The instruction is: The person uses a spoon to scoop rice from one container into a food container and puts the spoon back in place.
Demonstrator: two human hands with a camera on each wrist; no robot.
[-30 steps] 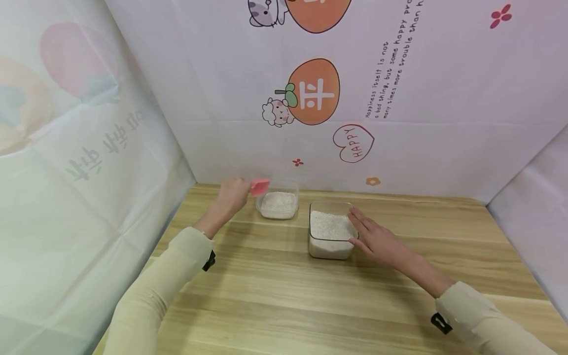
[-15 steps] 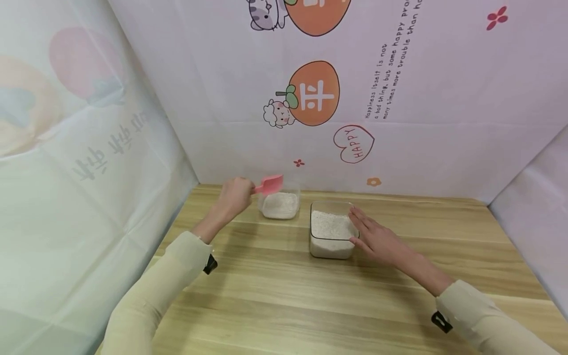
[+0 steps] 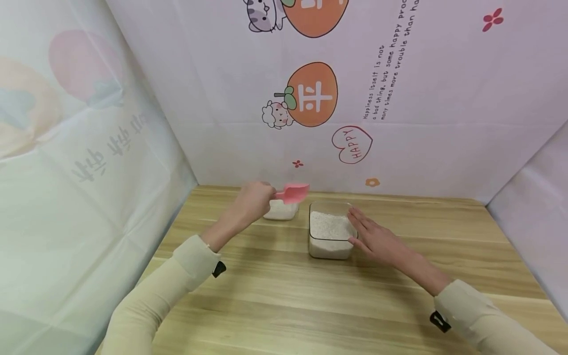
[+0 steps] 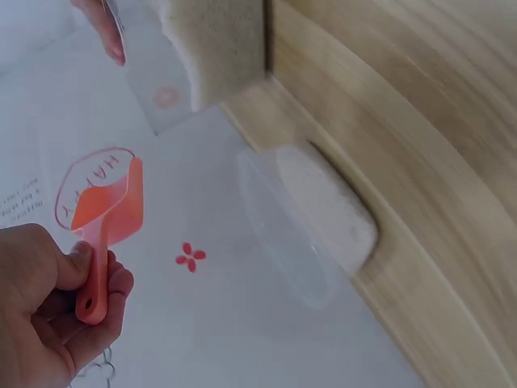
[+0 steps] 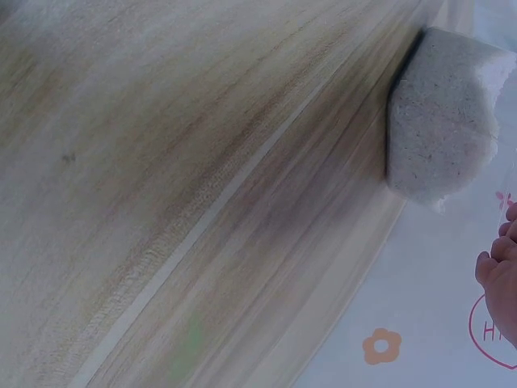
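Observation:
My left hand [image 3: 254, 201] grips a pink scoop [image 3: 296, 193] by its handle, thumb pressed along it in the left wrist view. The scoop is held in the air above the small clear container [image 3: 280, 212], just left of the larger one; no grains show in its bowl [image 4: 125, 212]. White, rice-like grains lie in the small container, which the hand and scoop partly cover in the head view. A larger clear container [image 3: 330, 250] with a dark rim holds more of these grains. Against its right side rest the straight fingers of my right hand [image 3: 380, 240].
Both containers stand near the back of the wooden table [image 3: 275, 291]. Behind them rises a white printed cloth wall [image 3: 239, 138], with further cloth walls on the left [image 3: 146, 197] and right [image 3: 541, 197].
My left hand has carried the scoop rightward, from the small container's left edge to over its right side near the large container. The scoop's bowl has turned. My right hand stays in place.

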